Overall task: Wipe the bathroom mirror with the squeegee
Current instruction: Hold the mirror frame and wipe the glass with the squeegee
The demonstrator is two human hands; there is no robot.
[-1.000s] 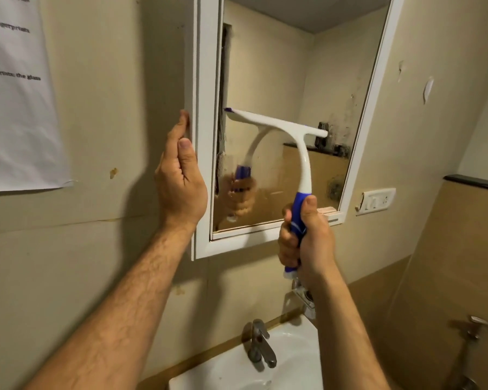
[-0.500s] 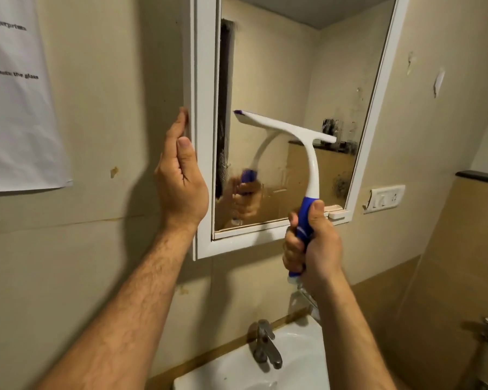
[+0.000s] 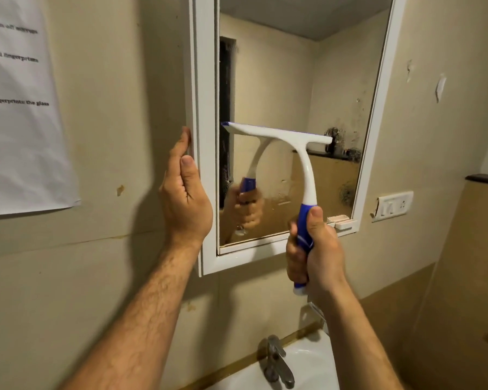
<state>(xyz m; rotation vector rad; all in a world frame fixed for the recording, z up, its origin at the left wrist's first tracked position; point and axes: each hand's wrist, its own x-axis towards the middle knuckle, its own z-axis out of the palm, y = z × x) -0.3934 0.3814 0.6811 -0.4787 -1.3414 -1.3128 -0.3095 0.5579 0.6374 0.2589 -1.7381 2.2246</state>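
At the far left of the frame a printed paper sheet hangs on the wall, untouched. Just right of it, at centre left, the left hand lies with straight fingers flat against the outer edge of the mirror's white frame, steadying it as it did a second ago. In the middle, the squeegee has its blade laid across the mirror glass at mid-height, left tip nearly at the frame; over the last second the blade has slid leftward and levelled out, so a stroke seems under way, with the lower glass still smeared. Lower right of centre, the right hand is clenched round the blue handle. A tap and basin sit at the bottom edge.
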